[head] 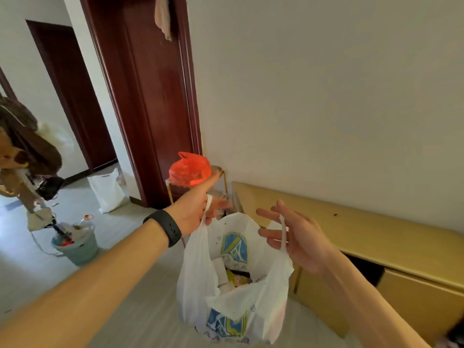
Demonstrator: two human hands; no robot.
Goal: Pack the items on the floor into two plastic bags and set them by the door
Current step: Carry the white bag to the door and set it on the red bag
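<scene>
Two hands lift the white plastic bag with blue-and-yellow print (200,272) off the floor, near the dark red wooden door (155,96). The left hand (193,209) pinches one handle. The right hand (296,237) carries the other handle looped over loose, spread fingers. Packets show inside.

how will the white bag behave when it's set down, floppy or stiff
Probably floppy: the thin bag sags and creases under handles stretched up to the left hand and right hand. Likely fairly light, since small packets fill only its bottom. It may slump or tip once set down, having no stiff base.
</scene>
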